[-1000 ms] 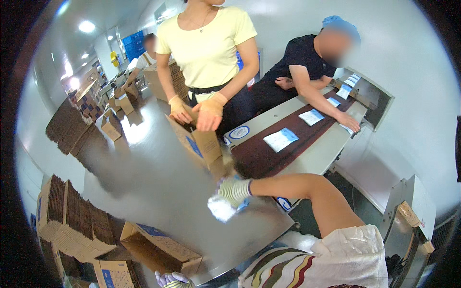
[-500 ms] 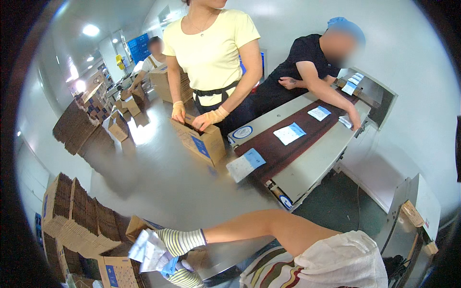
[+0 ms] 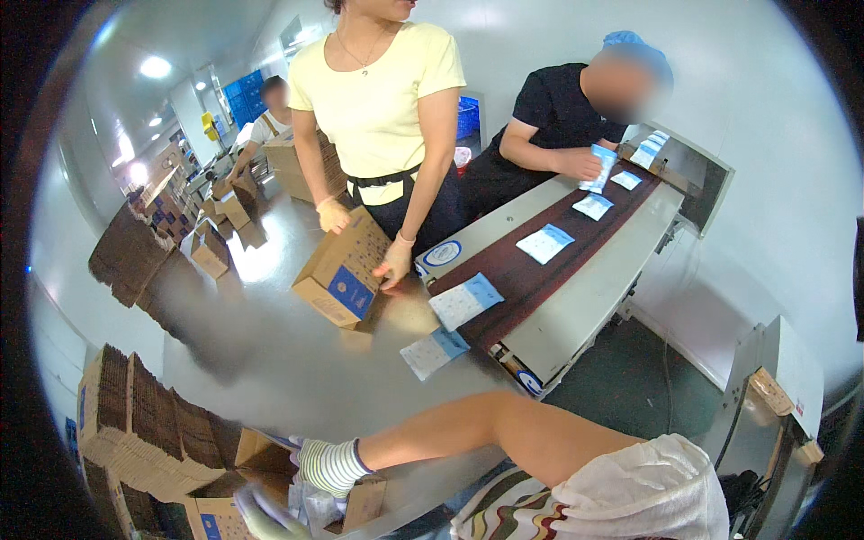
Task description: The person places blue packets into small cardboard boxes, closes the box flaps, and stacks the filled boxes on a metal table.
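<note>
My right hand [image 3: 329, 465], in a striped glove, reaches over an open cardboard carton [image 3: 364, 504] at the lower left. Its visible fingertips are apart, with nothing seen between them. Whitish packets [image 3: 320, 506] lie inside the carton, just below that glove. Beside the carton's near side is my left hand [image 3: 270, 517], gloved and blurred, with its fingers stretched out and holding nothing visible. Part of the carton's inside is hidden by my hands.
Stacks of flattened cartons [image 3: 148, 423] stand left of my hands. Across the metal table [image 3: 360, 396], a person in yellow [image 3: 378, 99] holds a carton [image 3: 346, 270]. Blue-and-white packets [image 3: 468, 301] lie on a conveyor [image 3: 540, 279], one past its end [image 3: 435, 353]. A person in black [image 3: 551, 117] handles packets.
The packets have left my hands and now lie in the carton; my left hand has moved leftward. The person in yellow has tipped their carton. Another packet has come off the conveyor's end.
</note>
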`<state>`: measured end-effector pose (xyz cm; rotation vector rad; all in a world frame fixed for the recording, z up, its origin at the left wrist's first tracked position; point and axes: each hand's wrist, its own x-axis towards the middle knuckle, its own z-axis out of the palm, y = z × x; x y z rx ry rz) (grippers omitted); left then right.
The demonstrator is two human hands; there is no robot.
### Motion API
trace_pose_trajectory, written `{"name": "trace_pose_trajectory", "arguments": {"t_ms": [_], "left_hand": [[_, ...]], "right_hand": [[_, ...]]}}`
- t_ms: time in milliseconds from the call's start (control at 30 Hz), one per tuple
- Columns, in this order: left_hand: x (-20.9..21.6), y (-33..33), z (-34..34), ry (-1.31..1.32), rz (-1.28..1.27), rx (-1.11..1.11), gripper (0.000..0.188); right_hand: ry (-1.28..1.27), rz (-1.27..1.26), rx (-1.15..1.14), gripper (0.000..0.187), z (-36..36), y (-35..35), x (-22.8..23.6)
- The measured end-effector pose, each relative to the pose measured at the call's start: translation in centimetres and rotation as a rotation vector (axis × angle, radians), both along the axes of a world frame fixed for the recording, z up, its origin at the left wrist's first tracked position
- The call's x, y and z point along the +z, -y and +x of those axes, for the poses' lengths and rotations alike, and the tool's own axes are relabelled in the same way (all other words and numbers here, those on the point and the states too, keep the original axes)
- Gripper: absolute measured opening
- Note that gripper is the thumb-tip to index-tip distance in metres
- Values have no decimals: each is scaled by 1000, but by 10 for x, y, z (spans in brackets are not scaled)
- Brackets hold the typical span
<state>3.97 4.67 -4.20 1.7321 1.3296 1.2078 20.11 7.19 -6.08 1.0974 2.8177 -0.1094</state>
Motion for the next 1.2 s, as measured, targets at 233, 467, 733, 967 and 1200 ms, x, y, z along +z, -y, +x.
{"name": "trace_pose_trajectory", "arguments": {"t_ms": [233, 467, 733, 967, 1200], "left_hand": [[-28, -96, -4, -1575, -334, -484, 48], [-42, -91, 29, -1752, -564, -701, 51], [-18, -75, 25, -1627, -475, -905, 45], [7, 1, 18, -1069, 97, -488, 28], [7, 7, 36, -1181, 40, -383, 27]], "right_hand": [[-8, -57, 84, 64, 16, -6, 21], [-215, 545, 157, 33, 2, 70, -21], [24, 1103, 8, 25, -35, 55, -83], [-843, 427, 86, 17, 66, 85, 19], [-510, 108, -439, 31, 238, 47, -18]]}}
